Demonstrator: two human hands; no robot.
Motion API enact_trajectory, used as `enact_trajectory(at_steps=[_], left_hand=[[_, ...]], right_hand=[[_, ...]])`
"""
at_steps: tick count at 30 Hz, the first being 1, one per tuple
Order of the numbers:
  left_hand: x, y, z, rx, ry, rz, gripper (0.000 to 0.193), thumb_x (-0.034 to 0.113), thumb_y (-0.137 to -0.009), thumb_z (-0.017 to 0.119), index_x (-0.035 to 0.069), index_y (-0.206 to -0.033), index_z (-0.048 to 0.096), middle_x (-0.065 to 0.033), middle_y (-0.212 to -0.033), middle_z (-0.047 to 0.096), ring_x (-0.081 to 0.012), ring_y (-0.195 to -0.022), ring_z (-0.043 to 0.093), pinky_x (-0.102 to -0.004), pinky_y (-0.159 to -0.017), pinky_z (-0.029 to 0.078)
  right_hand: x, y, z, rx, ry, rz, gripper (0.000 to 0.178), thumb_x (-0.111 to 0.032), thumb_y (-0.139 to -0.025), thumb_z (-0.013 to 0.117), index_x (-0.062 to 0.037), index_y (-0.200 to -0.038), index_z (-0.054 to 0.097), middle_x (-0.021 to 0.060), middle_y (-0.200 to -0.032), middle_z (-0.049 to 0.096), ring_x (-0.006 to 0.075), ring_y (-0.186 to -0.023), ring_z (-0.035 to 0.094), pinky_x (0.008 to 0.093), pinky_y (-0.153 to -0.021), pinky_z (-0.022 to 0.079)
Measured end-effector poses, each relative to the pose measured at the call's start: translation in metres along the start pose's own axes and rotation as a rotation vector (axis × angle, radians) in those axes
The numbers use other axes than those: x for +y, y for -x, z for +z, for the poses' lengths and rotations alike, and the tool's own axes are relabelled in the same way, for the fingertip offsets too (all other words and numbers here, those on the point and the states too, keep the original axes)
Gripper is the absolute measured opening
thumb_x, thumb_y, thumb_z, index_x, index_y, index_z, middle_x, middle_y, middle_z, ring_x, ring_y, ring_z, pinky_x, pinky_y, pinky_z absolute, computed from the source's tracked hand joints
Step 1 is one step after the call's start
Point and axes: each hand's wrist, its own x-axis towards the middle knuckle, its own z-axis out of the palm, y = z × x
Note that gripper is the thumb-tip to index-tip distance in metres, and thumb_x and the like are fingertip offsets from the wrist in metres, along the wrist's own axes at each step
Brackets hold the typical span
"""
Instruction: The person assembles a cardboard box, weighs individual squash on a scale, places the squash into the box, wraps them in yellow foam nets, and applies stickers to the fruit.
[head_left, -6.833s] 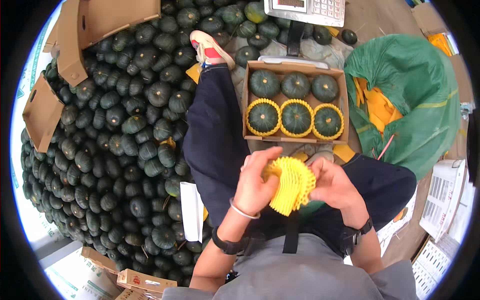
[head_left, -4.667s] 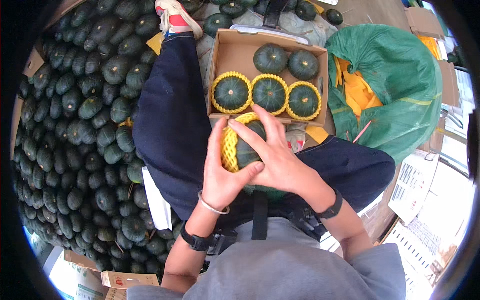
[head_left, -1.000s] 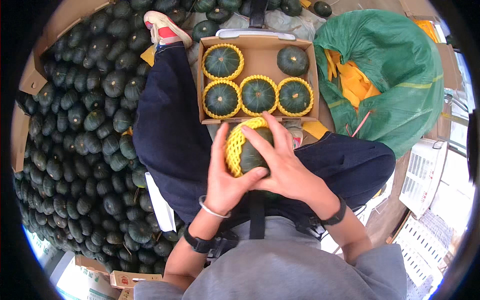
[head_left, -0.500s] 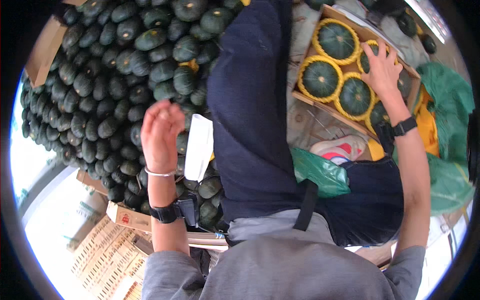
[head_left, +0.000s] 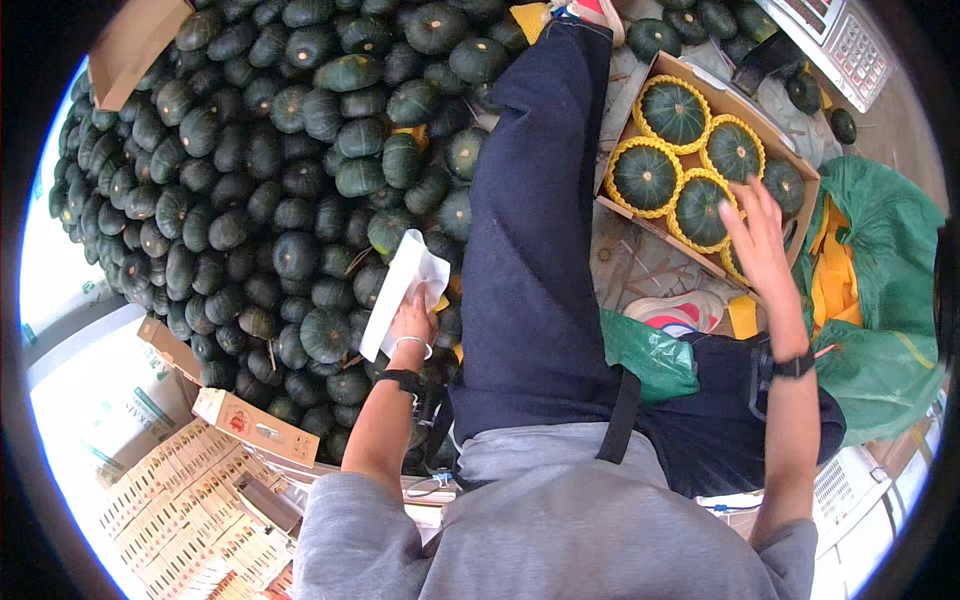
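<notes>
Yellow latticed foam nets hug five round dark-green pumpkins

Probably cushioned against knocks, the five share two rows of one brown cardboard box with one bare dark-green pumpkin. The right hand spreads above them, gripping nothing visible. The left hand touches one long white sheet beside an uncountable dark-green pumpkin heap; whether it clasps the sheet I cannot tell

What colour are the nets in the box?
Head view shows it best: the nets are yellow.
</notes>
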Motion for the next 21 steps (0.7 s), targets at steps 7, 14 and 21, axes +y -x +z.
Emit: enact_trajectory(at_steps=[7, 14, 21], left_hand=[[-0.033, -0.014, -0.01, 0.096, -0.055, 0.049, 0.022, 0.018, -0.083, 0.051, 0.006, -0.099, 0.06, -0.0246, -0.1, 0.062, -0.0416, -0.096, 0.059, -0.0493, -0.085, 0.046], [-0.092, -0.007, -0.138, 1.156, 0.367, -0.189, 0.012, 0.006, -0.085, 0.054, -0.001, -0.094, 0.057, -0.021, -0.094, 0.059, -0.0361, -0.086, 0.056, -0.0423, -0.082, 0.045], [0.005, -0.012, -0.083, 0.237, 0.069, -0.02, 0.047, 0.022, -0.076, 0.063, 0.001, -0.115, 0.049, -0.0261, -0.105, 0.059, -0.0408, -0.096, 0.059, -0.0459, -0.085, 0.047]], right_hand=[[-0.052, 0.116, 0.001, -0.006, -0.287, 0.066, 0.033, -0.021, -0.084, 0.061, -0.002, -0.111, 0.056, 0.0213, -0.124, 0.049, 0.0361, -0.118, 0.047, 0.0409, -0.101, 0.036], [-0.08, 0.139, 0.001, 0.007, -0.508, 0.121, 0.029, -0.012, -0.079, 0.062, 0.0005, -0.105, 0.058, 0.019, -0.113, 0.057, 0.0343, -0.106, 0.054, 0.0384, -0.094, 0.041], [-0.097, 0.128, 0.009, -0.111, -0.512, 0.047, 0.028, -0.013, -0.081, 0.061, 0.0002, -0.105, 0.058, 0.0172, -0.111, 0.057, 0.0339, -0.103, 0.056, 0.0379, -0.09, 0.043]])
